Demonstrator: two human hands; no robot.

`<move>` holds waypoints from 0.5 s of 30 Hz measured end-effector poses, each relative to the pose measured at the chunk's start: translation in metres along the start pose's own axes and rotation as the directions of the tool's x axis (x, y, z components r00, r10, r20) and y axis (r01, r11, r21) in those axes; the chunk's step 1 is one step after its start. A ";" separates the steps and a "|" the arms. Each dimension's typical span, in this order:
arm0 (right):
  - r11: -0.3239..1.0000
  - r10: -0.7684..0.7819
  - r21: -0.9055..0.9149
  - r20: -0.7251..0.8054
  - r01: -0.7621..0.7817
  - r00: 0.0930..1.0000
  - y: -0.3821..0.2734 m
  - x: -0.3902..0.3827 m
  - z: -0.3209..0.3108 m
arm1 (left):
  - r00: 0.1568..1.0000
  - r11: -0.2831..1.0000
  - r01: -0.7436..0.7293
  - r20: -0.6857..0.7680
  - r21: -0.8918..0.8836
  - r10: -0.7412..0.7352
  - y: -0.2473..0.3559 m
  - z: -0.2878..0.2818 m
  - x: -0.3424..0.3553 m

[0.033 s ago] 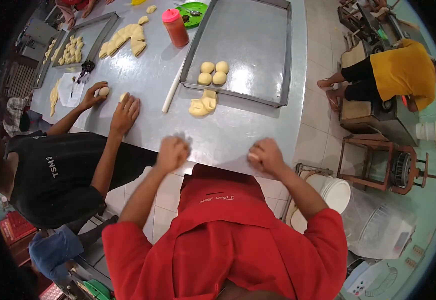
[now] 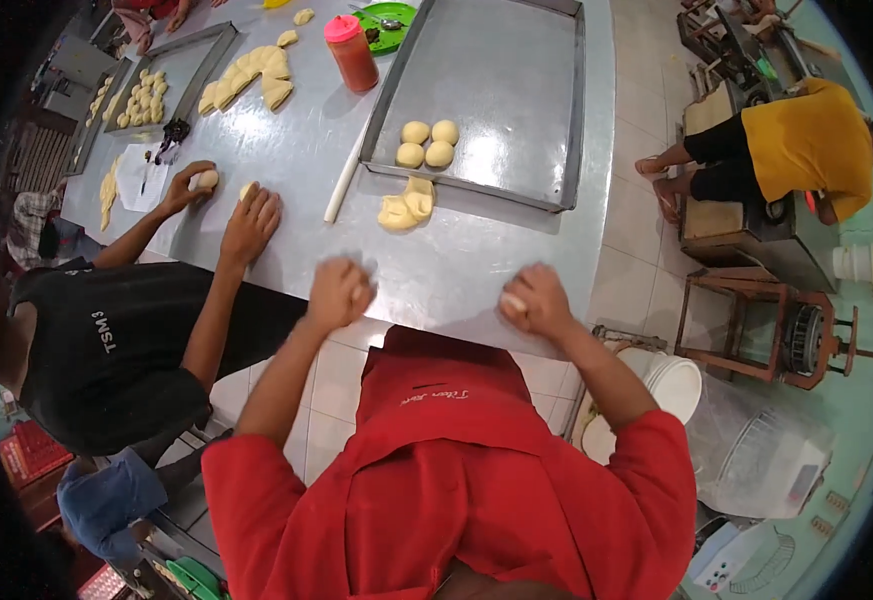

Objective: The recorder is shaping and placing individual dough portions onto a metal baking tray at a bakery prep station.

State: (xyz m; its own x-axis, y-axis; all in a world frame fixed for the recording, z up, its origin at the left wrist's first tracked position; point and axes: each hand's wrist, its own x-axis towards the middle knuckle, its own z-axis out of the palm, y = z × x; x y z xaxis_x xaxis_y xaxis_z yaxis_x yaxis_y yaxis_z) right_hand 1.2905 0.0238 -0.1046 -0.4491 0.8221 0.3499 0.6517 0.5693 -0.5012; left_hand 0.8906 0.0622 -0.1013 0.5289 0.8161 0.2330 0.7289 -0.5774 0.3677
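Observation:
My left hand (image 2: 339,292) is curled over a small piece of dough on the steel table, slightly blurred. Under the curved fingers of my right hand (image 2: 540,303), a pale dough ball (image 2: 513,303) shows at the thumb side. Beyond my hands lie flattened dough pieces (image 2: 405,206), just short of a large metal tray (image 2: 496,60). Several smooth dough balls (image 2: 427,145) sit together in that tray's near left corner. A white rod (image 2: 344,180) leans along the tray's left side.
At my left a co-worker in black cups dough under both hands (image 2: 252,222). Farther back are cut dough wedges (image 2: 248,78), a red bottle with a pink lid (image 2: 352,60) and a green plate (image 2: 388,38). White buckets (image 2: 672,390) stand below the table's right corner.
Both my hands have shifted slightly away from me over the table, still curled on the dough. More of the dough ball shows at my right hand.

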 end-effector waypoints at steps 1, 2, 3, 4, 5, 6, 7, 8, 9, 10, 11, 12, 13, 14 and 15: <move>1.000 0.002 0.002 -0.001 -0.002 1.000 0.005 0.014 0.000 | 0.990 0.998 -0.054 -0.129 0.041 0.059 -0.003 -0.005 0.023; 1.000 -0.008 -0.018 -0.025 0.008 1.000 0.008 0.034 0.004 | 0.982 0.998 -0.061 -0.175 0.027 0.064 -0.004 -0.002 0.045; 0.999 -0.016 -0.034 -0.047 0.015 0.999 0.006 0.047 0.011 | 0.974 0.998 -0.066 -0.218 0.011 0.067 0.003 0.003 0.058; 0.999 -0.019 -0.045 -0.051 0.017 0.999 -0.001 0.056 0.023 | 0.971 0.997 -0.074 -0.226 0.011 0.074 0.014 0.015 0.064; 0.999 -0.033 -0.010 -0.071 0.032 0.997 -0.011 0.064 0.041 | 0.960 0.996 0.013 -0.278 -0.089 -0.038 0.026 0.030 0.068; 0.999 -0.047 0.022 -0.092 0.050 0.995 -0.016 0.071 0.052 | 0.935 0.977 0.093 -0.320 -0.191 -0.151 0.038 0.042 0.076; 0.999 -0.046 0.022 -0.092 0.048 0.995 -0.024 0.069 0.057 | 0.917 0.967 0.098 -0.357 -0.233 -0.179 0.059 0.050 0.073; 0.997 -0.076 0.020 -0.056 0.078 0.996 -0.036 0.059 0.060 | 0.930 0.963 0.121 -0.312 -0.242 -0.195 0.074 0.052 0.062; 0.994 -0.110 0.021 -0.017 0.111 0.994 -0.045 0.049 0.060 | 0.939 0.958 0.147 -0.270 -0.248 -0.214 0.087 0.053 0.049; 0.994 -0.107 0.021 -0.017 0.107 0.994 -0.050 0.034 0.057 | 0.939 0.967 0.080 -0.309 -0.243 -0.155 0.098 0.048 0.033; 0.991 -0.129 0.033 -0.066 0.131 0.989 -0.052 0.019 0.049 | 0.932 0.972 0.013 -0.349 -0.234 -0.097 0.102 0.040 0.019; 0.986 -0.155 0.043 -0.115 0.161 0.981 -0.049 0.009 0.040 | 0.931 0.973 0.015 -0.350 -0.232 -0.098 0.093 0.039 0.001; 0.985 -0.159 0.047 -0.115 0.165 0.981 -0.040 0.001 0.029 | 0.959 0.962 0.010 -0.269 -0.273 -0.086 0.073 0.038 -0.022; 0.991 -0.114 0.060 -0.088 0.119 0.990 -0.027 -0.007 0.016 | 0.980 0.949 0.008 -0.186 -0.316 -0.070 0.052 0.032 -0.039; 0.995 -0.066 0.069 -0.060 0.070 0.996 -0.019 -0.012 0.006 | 0.974 0.976 -0.126 -0.212 -0.180 0.086 0.030 0.014 -0.033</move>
State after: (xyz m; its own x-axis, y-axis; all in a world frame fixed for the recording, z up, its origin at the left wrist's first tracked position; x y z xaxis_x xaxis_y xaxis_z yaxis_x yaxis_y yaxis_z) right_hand 1.2801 0.0029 -0.1043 -0.4541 0.7808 0.4290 0.5746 0.6247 -0.5288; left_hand 0.9010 0.0173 -0.1102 0.4857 0.7498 0.4492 0.5662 -0.6614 0.4918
